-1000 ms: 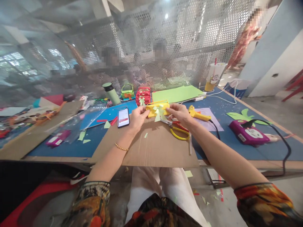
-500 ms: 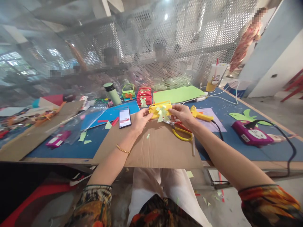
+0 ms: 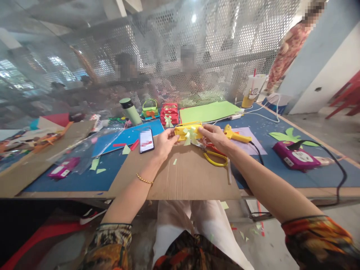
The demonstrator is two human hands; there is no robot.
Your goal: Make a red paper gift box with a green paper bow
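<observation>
Little moved since earlier frame: both hands remain on yellow box [image 3: 188, 131] over cardboard [image 3: 180, 174]. Left hand [image 3: 164, 141] pinches left end; right hand [image 3: 215, 135] pinches right end by green bow [image 3: 190, 134]. Long axis left-right, between fingertips. Scissors [image 3: 215, 155] under right wrist.

A small yellow paper basket [image 3: 185, 131] lies lengthwise between the two hands, its left end pinched by the fingers of the left hand [image 3: 164, 141] and its right end held by the right hand [image 3: 215, 135], raised just above the far edge of the brown cardboard sheet [image 3: 180, 174]. A pale green paper bow [image 3: 191, 134] sits on the side facing the person, between the two grips and nearer the right one, its loops spread and its tails hanging down.
</observation>
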